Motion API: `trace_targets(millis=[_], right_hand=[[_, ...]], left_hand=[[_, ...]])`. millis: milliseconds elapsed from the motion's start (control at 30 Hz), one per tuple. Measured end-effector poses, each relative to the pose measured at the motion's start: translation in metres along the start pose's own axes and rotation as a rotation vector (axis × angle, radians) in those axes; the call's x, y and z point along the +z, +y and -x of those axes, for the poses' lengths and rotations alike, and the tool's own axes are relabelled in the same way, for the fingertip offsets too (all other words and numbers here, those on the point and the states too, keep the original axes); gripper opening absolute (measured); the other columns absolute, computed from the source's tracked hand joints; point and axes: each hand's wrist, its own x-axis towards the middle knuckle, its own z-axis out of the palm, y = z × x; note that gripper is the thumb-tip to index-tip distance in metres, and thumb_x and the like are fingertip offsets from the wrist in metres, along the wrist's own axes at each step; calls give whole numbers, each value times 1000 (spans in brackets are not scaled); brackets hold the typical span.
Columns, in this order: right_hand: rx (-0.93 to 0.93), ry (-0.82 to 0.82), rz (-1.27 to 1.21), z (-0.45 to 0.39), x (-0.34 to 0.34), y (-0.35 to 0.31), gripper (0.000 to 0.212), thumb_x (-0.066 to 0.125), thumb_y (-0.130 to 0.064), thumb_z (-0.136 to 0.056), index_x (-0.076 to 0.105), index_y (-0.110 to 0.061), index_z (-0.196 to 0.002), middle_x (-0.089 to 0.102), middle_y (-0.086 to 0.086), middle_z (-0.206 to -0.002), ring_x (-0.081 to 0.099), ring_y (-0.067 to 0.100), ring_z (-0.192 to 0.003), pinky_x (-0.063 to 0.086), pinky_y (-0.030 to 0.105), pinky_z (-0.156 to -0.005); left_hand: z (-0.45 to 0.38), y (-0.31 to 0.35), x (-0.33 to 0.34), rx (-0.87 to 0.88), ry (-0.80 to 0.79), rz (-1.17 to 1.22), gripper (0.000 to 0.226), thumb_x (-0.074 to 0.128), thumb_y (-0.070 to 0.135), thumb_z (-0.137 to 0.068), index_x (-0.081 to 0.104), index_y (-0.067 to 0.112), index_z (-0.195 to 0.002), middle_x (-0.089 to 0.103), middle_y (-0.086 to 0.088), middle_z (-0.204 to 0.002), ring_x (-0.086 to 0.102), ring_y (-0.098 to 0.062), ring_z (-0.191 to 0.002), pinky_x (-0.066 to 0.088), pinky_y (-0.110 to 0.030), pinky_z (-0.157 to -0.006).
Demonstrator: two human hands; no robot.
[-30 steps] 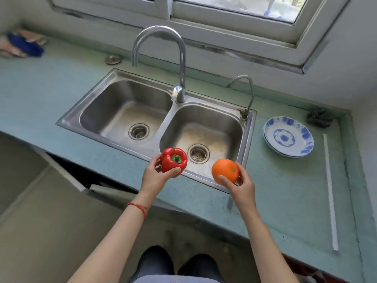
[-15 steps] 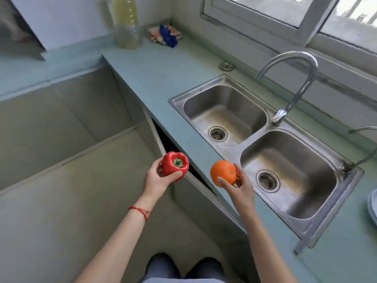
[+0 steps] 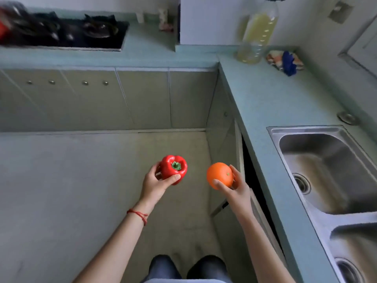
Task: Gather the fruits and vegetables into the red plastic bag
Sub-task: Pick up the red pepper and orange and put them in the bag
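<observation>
My left hand point(image 3: 155, 184) grips a red bell pepper point(image 3: 173, 168), its green stem facing up, out over the grey floor. My right hand point(image 3: 234, 189) holds an orange point(image 3: 219, 175) between thumb and fingers, just left of the counter's edge. Both fruits are at about the same height, a short gap apart. A blurred red thing point(image 3: 3, 25) shows at the far left edge by the stove; I cannot tell what it is.
A teal counter point(image 3: 265, 111) runs along the right with a double steel sink point(image 3: 326, 164). A bottle of yellow liquid point(image 3: 257, 33) and a blue-and-orange cloth point(image 3: 285, 60) stand in its corner. A black gas stove point(image 3: 67, 31) sits on the far counter. A cabinet door below hangs ajar point(image 3: 242, 160).
The view has swung left, from the sink and window to the floor and the stove counter. Both hands still hold the pepper and the orange in the same grip.
</observation>
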Motion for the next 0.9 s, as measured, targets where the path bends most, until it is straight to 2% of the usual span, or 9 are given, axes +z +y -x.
trace_targets(millis=[100, 167, 300, 400, 467, 567, 633, 767, 900], right_hand=[[-27, -144, 26, -16, 39, -14, 68, 76, -15, -72, 44, -22, -133, 54, 0, -118, 57, 4, -90, 43, 22, -80], [-54, -246, 56, -26, 65, -22, 68, 75, -14, -73, 44, -21, -133, 54, -1, -116, 56, -2, -88, 43, 16, -75], [-95, -459, 111, -43, 114, -34, 69, 75, -14, -73, 43, -20, -134, 54, 1, -117, 57, 7, -90, 44, 15, -72], [-143, -605, 159, -52, 145, -43, 70, 76, -16, -73, 43, -19, -135, 55, 1, -117, 57, 10, -91, 45, 14, -69], [-168, -693, 182, -57, 163, -49, 72, 78, -20, -71, 43, -19, -134, 56, 2, -118, 57, 13, -94, 43, 16, -75], [-186, -819, 219, -63, 184, -55, 78, 80, -28, -65, 44, -19, -134, 56, 3, -120, 57, 16, -99, 42, 23, -81], [-202, -857, 238, -65, 192, -58, 77, 80, -24, -67, 43, -18, -134, 56, 3, -120, 57, 17, -100, 42, 24, -84], [-247, -910, 282, -72, 209, -63, 84, 72, -41, -55, 46, -19, -132, 58, 0, -116, 57, 17, -99, 42, 24, -82], [-241, -942, 277, -76, 227, -68, 94, 70, -50, -46, 46, -19, -132, 57, -1, -115, 57, 15, -99, 42, 22, -81]], left_hand=[[0, -7, -36, -30, 138, 58, 64, 80, 4, -65, 51, 6, -122, 57, -9, -111, 56, -19, -96, 45, 0, -63], [2, -11, -59, -53, 233, 94, 72, 83, 17, -55, 52, 11, -120, 58, -7, -110, 59, -17, -92, 46, -1, -62], [10, -17, -95, -91, 437, 162, 72, 76, 27, -51, 52, 13, -118, 60, -6, -109, 61, -13, -86, 46, -2, -59], [18, -20, -113, -115, 588, 211, 67, 82, 12, -61, 51, 10, -120, 59, -7, -109, 59, -7, -81, 46, -2, -57], [24, -21, -120, -129, 676, 244, 59, 78, 7, -68, 51, 11, -120, 58, -5, -109, 59, -5, -81, 46, -2, -57], [31, -26, -127, -146, 797, 273, 65, 82, 17, -60, 52, 14, -118, 59, -5, -111, 61, -11, -85, 47, -8, -61], [34, -27, -128, -165, 845, 291, 66, 81, 15, -63, 51, 12, -121, 58, -6, -113, 60, -17, -91, 45, -14, -66], [33, -25, -130, -179, 916, 297, 64, 81, 19, -63, 51, 16, -120, 58, -2, -110, 59, -8, -86, 43, -15, -65], [25, -24, -141, -194, 950, 302, 65, 80, 22, -62, 51, 17, -120, 57, -2, -111, 59, -14, -90, 42, -16, -66]])
